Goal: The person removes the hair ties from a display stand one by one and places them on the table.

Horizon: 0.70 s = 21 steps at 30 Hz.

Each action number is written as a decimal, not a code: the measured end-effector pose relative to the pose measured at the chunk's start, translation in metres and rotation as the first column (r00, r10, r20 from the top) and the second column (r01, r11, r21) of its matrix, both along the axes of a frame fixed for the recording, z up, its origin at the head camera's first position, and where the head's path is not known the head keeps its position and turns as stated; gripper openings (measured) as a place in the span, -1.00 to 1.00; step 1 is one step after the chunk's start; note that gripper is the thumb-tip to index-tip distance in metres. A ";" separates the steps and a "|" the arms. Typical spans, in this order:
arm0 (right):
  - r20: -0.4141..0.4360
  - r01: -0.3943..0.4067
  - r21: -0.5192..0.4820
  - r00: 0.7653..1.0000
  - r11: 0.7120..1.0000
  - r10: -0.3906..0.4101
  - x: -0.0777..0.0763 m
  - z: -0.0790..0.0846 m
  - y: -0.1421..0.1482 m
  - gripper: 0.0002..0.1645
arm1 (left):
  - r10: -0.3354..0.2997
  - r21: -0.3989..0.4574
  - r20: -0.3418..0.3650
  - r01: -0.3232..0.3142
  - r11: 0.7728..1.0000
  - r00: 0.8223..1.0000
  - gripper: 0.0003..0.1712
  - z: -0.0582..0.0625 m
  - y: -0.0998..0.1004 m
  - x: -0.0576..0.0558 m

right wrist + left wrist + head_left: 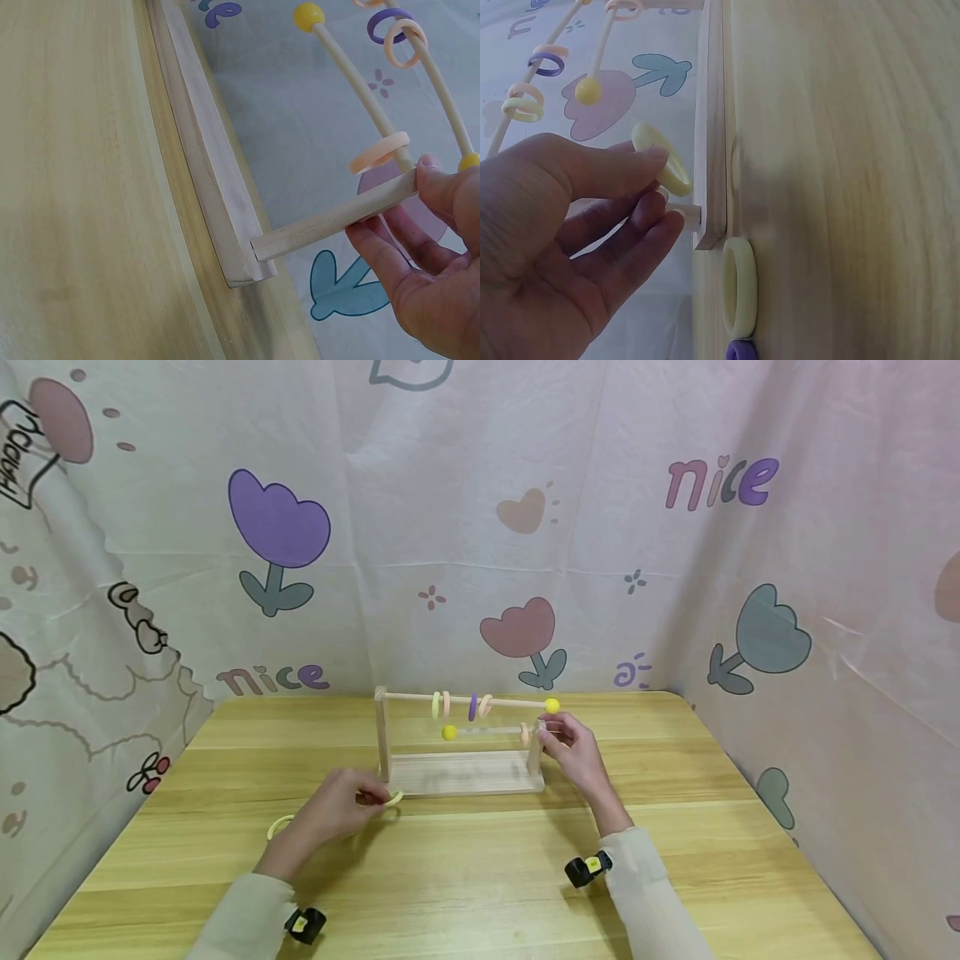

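Note:
A wooden stand [465,774] has a tall left post and a short right post [330,217], each bearing a rod with a yellow ball at its end. My left hand [341,810] pinches a pale yellow ring [646,136] between thumb and fingers, by the stand's front left corner. With thumb and fingertips my right hand [573,752] grips the short post near its top. One peach ring [379,152] hangs on the lower rod, close to that post. On the upper rod hang a yellow-green ring [436,705], a purple ring [472,707] and two peach rings.
Another pale yellow ring [748,300] lies on the wooden table [480,877] left of the stand, partly behind the left forearm in the head view. Touching it is a purple ring [741,350], cut off by the frame. A printed curtain [420,527] stands behind the table.

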State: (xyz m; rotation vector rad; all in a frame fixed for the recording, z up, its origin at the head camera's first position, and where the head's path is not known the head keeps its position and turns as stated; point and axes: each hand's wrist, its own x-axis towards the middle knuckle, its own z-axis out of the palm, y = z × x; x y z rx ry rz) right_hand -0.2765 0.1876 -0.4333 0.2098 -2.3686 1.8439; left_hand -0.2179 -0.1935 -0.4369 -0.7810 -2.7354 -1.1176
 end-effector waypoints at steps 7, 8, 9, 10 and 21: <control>0.006 0.003 0.006 1.000 1.000 -0.003 0.000 0.000 0.000 -0.62 | 0.024 -0.035 0.071 -0.021 0.999 0.997 -0.85 -0.001 -0.001 0.002; 0.007 0.003 0.008 1.000 1.000 -0.003 0.000 0.000 0.000 -0.62 | 0.030 -0.040 0.079 -0.027 0.999 0.996 -0.85 -0.002 -0.001 0.003; 0.007 0.003 0.008 1.000 1.000 -0.003 0.000 0.000 0.000 -0.62 | 0.035 -0.044 0.089 -0.032 0.999 0.995 -0.86 -0.002 -0.001 0.003; 0.007 0.002 0.009 1.000 1.000 -0.002 0.001 0.000 -0.001 -0.62 | 0.037 -0.047 0.099 -0.033 0.998 0.994 -0.87 -0.002 0.000 0.004; 0.013 -0.003 0.006 1.000 1.000 0.003 0.001 0.001 0.000 -0.63 | 0.048 -0.083 0.111 -0.039 0.996 0.993 -0.91 -0.009 0.000 0.005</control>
